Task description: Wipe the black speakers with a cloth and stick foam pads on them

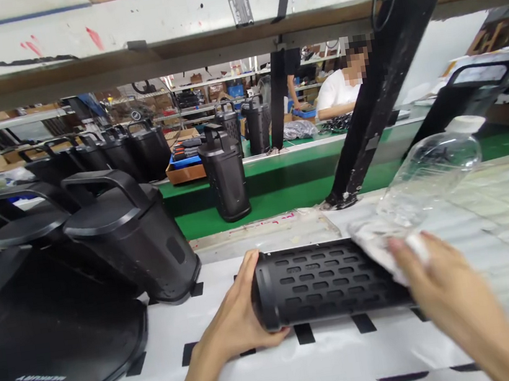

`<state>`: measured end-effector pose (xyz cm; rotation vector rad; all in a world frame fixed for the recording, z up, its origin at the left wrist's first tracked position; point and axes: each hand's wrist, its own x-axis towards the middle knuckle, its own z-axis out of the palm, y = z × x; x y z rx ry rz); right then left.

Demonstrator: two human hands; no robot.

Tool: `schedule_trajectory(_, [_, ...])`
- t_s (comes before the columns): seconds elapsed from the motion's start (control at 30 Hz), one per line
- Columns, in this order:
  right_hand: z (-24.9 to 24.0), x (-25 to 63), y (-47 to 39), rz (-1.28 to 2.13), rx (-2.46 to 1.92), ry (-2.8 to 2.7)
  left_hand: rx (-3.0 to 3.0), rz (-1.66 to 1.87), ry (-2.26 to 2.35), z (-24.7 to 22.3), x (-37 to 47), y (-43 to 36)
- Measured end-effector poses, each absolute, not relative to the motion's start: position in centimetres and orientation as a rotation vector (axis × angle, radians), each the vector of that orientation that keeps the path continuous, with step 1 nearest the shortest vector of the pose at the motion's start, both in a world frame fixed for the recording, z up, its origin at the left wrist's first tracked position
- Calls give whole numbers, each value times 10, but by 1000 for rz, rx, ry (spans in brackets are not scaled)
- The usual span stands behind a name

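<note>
Black and slotted, the speaker lies on its side on our white bench; our left hand grips its end while our right hand pinches a white cloth against it.

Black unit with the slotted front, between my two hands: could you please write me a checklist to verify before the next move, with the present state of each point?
1. Left hand grips one end of the black unit: ok.
2. Right hand holds the white cloth at the other end: ok.
3. Black unit rests fully on the white sheet: cannot tell, it may be slightly lifted.
4. Slotted front free of dust: cannot tell, too fine to see, and the cloth and right hand hide part of it.
5. Cap on the clear bottle: ok.
6. Clear bottle separate from the cloth: cannot tell, they overlap in this view.
</note>
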<state>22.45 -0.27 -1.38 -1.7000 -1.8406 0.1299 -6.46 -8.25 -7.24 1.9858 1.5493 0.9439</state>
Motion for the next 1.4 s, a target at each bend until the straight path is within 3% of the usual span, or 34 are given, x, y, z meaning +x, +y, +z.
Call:
schedule_trajectory(0.1, [7,258,-5,383,-2027,-1196,2022,943,1575,-76,-65,-83])
schedule_trajectory(0.3, [-6,289,-18,547,-1902,-662,2104,1060,1625,-89,-68,-81])
schedule_trajectory(0.57, [-35,246,10,466,-1501,-1589,2297,1138,1491,-99,-69,-81])
schedule_trajectory(0.73, [-68,243,9,360,-1408,-1597,1927,1175,1426,-94,-59,-88])
schedule_trajectory(0.87, [-87,265,-21,52,-1330,-1598,1616,1091,1354,-88,-57,-91])
schedule_trajectory(1.03, [-70,280,-37,-175,-1304,-1726,1815,844,1520,-75,-52,-93])
schedule_trajectory(1.2, [-47,218,-42,-439,-1023,-2063,1977,824,1518,-72,-44,-93])
schedule_trajectory(1.4, [-47,140,-78,-308,-651,-2150,2179,927,1444,-83,-51,-90])
